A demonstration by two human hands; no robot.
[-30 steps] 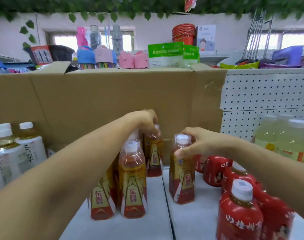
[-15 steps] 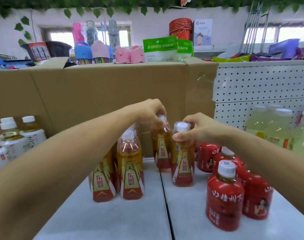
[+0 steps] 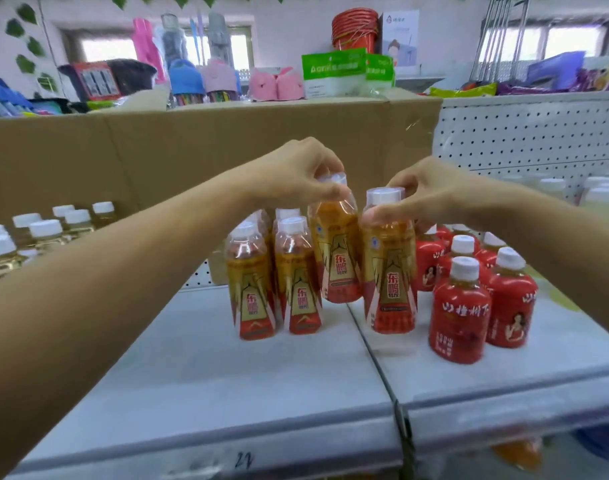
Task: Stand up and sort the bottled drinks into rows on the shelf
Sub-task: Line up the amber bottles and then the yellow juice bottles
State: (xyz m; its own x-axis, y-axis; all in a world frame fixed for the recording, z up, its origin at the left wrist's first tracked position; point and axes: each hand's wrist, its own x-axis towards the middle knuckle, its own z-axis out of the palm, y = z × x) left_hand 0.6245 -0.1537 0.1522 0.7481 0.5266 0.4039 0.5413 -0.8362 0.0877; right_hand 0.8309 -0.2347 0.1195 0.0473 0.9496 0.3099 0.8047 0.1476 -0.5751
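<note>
Two orange energy-drink bottles with red and gold labels are held by their white caps above the grey shelf (image 3: 227, 382). My left hand (image 3: 296, 171) pinches the cap of the left one (image 3: 336, 251), which hangs tilted and lifted off the shelf. My right hand (image 3: 421, 195) grips the cap of the right one (image 3: 389, 271), upright with its base at the shelf. Left of them stand more orange bottles (image 3: 251, 282) in two short rows. Several red-labelled bottles (image 3: 459, 313) are grouped on the right.
A tall cardboard box (image 3: 157, 154) stands behind the bottles. Pale tea bottles (image 3: 46, 233) stand at the far left, light yellow-green bottles (image 3: 601, 199) at the far right before a white pegboard (image 3: 525, 140). A seam (image 3: 376, 362) splits the shelf. Goods crowd the top shelf.
Both hands have drawn their orange bottles toward the shelf front. The left bottle has risen off the shelf and tilted. The view has dipped, showing the shelf's front edge.
</note>
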